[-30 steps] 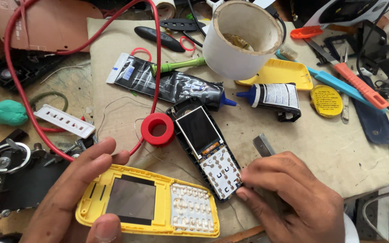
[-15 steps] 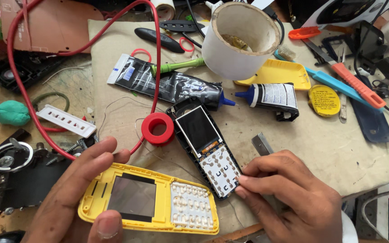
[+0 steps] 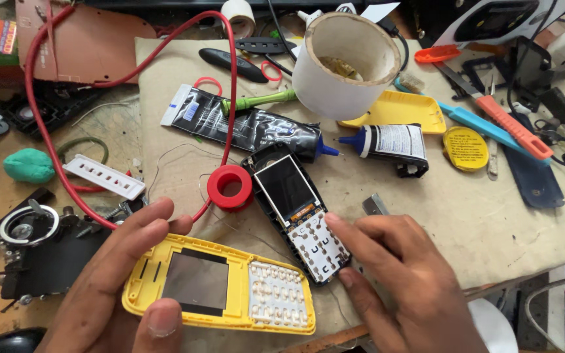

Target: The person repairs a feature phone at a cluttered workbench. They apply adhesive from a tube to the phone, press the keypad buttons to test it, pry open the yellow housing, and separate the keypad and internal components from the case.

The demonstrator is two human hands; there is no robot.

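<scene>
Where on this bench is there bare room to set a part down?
Bare mat lies right of the right hand, below the yellow round tin. A smaller patch sits between the red wire and glue tube. The top edge around the white cup is crowded.

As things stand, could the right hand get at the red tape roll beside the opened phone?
Probably yes. The right hand rests at the lower end of the opened phone, and the red tape roll lies just left of it, with only a red wire passing by.
</scene>
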